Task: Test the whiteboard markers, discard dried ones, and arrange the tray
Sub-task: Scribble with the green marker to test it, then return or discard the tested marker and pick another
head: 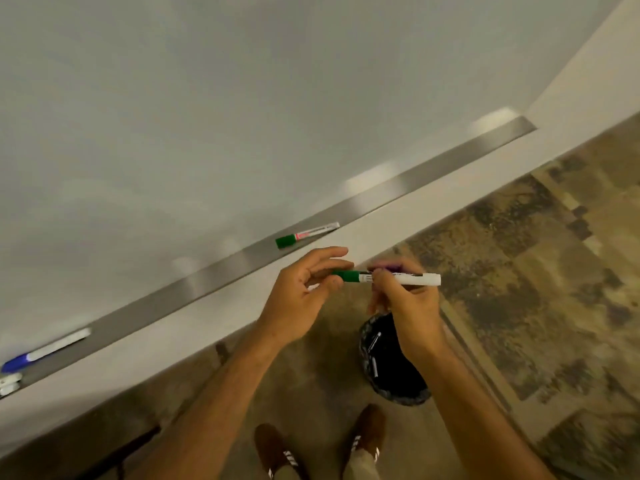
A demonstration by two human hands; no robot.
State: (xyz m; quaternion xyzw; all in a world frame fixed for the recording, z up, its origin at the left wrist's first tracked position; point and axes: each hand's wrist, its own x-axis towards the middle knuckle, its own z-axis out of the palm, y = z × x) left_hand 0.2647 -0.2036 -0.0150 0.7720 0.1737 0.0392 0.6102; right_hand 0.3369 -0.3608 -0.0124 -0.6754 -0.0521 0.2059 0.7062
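Note:
My right hand (403, 299) grips the white barrel of a green-capped marker (415, 279) held level below the tray. The fingertips of my left hand (304, 292) pinch its green cap (343, 275); cap and barrel look joined. A second green-capped marker (306, 234) lies on the long metal tray (433, 169) under the whiteboard (242, 98). At the tray's far left lies a blue-capped marker (45, 349), with parts of other white markers (8, 384) at the frame edge.
A black bin (398, 379) lined with a bag stands on the floor under my right forearm; two white markers lie inside it. My brown shoes (367, 434) are near the bottom edge. The floor to the right has patterned tiles.

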